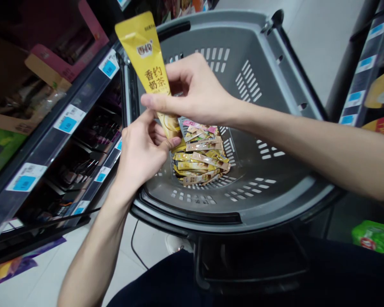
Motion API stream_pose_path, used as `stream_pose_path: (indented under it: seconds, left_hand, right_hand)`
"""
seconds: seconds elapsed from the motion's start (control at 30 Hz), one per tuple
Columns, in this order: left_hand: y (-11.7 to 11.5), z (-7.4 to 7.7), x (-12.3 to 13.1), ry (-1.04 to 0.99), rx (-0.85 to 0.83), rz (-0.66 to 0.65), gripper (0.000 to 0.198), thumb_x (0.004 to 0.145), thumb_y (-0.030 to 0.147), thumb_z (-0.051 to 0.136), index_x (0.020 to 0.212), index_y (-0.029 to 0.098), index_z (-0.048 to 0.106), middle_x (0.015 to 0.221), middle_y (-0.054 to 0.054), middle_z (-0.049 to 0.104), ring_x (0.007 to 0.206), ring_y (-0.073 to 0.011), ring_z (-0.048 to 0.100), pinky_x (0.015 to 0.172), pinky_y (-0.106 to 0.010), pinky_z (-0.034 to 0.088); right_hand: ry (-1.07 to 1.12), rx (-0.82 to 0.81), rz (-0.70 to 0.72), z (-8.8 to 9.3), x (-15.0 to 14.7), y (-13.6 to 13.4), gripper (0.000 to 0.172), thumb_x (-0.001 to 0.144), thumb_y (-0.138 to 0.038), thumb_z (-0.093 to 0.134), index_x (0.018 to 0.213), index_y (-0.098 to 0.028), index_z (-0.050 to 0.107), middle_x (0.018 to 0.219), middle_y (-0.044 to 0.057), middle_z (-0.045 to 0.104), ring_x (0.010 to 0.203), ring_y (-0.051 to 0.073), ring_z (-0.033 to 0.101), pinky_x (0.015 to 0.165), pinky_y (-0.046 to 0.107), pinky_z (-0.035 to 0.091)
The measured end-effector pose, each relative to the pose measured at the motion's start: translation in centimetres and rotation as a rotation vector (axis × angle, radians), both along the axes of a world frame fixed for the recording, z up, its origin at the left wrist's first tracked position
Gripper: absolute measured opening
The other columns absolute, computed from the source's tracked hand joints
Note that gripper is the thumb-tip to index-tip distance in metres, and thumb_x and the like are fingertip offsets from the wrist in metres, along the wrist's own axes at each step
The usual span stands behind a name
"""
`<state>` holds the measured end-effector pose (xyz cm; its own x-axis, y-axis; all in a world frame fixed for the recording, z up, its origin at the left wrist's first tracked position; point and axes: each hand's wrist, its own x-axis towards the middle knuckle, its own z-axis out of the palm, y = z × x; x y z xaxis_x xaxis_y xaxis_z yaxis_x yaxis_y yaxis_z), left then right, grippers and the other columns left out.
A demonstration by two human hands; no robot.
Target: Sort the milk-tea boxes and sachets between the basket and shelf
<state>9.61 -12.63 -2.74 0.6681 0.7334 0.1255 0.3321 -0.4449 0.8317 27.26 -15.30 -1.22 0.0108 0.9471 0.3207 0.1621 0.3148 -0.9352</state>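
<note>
Both hands hold one long yellow drink-mix sachet [145, 53] upright over a grey plastic shopping basket [275, 128]. My right hand [195, 91] pinches the sachet's middle between thumb and fingers. My left hand [144, 149] grips its lower end from below. In the bottom of the basket lies a pile of several similar sachets [201, 153], mostly yellow, some pink.
Dark store shelves [51, 128] with blue-and-white price tags run along the left, holding boxed goods. More shelving with price tags [368, 64] stands at the right. A green packet [374, 236] lies at lower right. Pale floor shows beyond the basket and below it.
</note>
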Motion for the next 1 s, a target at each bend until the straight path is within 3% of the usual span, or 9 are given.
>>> stream_pose_path:
  seconds: [0.1, 0.23, 0.5, 0.63, 0.77, 0.87, 1.0]
  left_hand:
    - [0.1, -0.3, 0.1, -0.015, -0.016, 0.027, 0.046, 0.070, 0.028, 0.084, 0.107, 0.024, 0.058, 0.079, 0.000, 0.068, 0.069, -0.0190, 0.069, 0.069, -0.035, 0.061]
    - [0.0, -0.4, 0.4, -0.072, -0.034, 0.041, 0.059, 0.070, 0.035, 0.086, 0.115, 0.026, 0.049, 0.085, 0.001, 0.069, 0.071, -0.0166, 0.069, 0.068, -0.031, 0.059]
    - [-0.3, 0.0, 0.2, -0.008, 0.079, 0.055, 0.033, 0.072, 0.026, 0.080, 0.092, 0.023, 0.054, 0.086, 0.000, 0.064, 0.082, -0.0180, 0.068, 0.071, -0.030, 0.058]
    - [-0.2, 0.0, 0.2, -0.041, 0.079, 0.094, 0.030, 0.073, 0.022, 0.076, 0.094, 0.024, 0.054, 0.089, 0.001, 0.065, 0.090, -0.0184, 0.069, 0.074, -0.029, 0.058]
    - [-0.1, 0.0, 0.3, -0.107, 0.069, 0.118, 0.029, 0.080, 0.033, 0.076, 0.095, 0.024, 0.052, 0.091, 0.000, 0.065, 0.091, -0.0188, 0.069, 0.075, -0.031, 0.058]
    - [-0.1, 0.2, 0.4, -0.130, 0.051, 0.126, 0.033, 0.083, 0.045, 0.075, 0.095, 0.024, 0.052, 0.097, -0.002, 0.067, 0.097, -0.0203, 0.069, 0.076, -0.031, 0.059]
    - [0.0, 0.3, 0.3, -0.136, -0.006, 0.091, 0.033, 0.085, 0.046, 0.074, 0.102, 0.025, 0.056, 0.100, -0.003, 0.070, 0.094, -0.0185, 0.070, 0.076, -0.029, 0.059]
  right_hand:
    - [-0.019, -0.041, 0.014, 0.0, 0.2, -0.1, 0.032, 0.085, -0.047, 0.079, 0.071, -0.024, 0.062, 0.073, -0.004, 0.061, 0.073, 0.012, 0.056, 0.061, 0.024, 0.050]
    - [0.130, -0.144, -0.063, -0.3, 0.3, 0.1, 0.030, 0.080, -0.048, 0.080, 0.070, -0.027, 0.061, 0.073, -0.001, 0.066, 0.076, 0.018, 0.061, 0.057, 0.026, 0.050]
    - [0.191, -0.126, -0.077, -1.0, 0.6, 0.7, 0.022, 0.076, -0.044, 0.081, 0.075, -0.027, 0.067, 0.081, 0.003, 0.071, 0.078, 0.021, 0.065, 0.065, 0.030, 0.051]
    - [0.206, -0.222, 0.096, -0.3, 1.3, 0.3, 0.030, 0.064, -0.038, 0.089, 0.086, -0.030, 0.071, 0.089, 0.001, 0.073, 0.087, 0.024, 0.069, 0.066, 0.031, 0.054]
    - [0.254, -0.241, 0.244, -0.3, 1.7, 0.4, 0.039, 0.057, -0.034, 0.095, 0.086, -0.028, 0.069, 0.087, 0.001, 0.073, 0.088, 0.024, 0.071, 0.063, 0.031, 0.057]
    - [0.282, -0.204, 0.175, -0.6, 1.6, 0.6, 0.035, 0.063, -0.038, 0.095, 0.078, -0.024, 0.067, 0.079, 0.001, 0.072, 0.072, 0.020, 0.069, 0.060, 0.029, 0.057]
    - [0.249, -0.165, -0.034, -0.9, 1.4, 0.8, 0.029, 0.077, -0.040, 0.086, 0.069, -0.024, 0.064, 0.063, -0.001, 0.066, 0.053, 0.014, 0.060, 0.048, 0.026, 0.051]
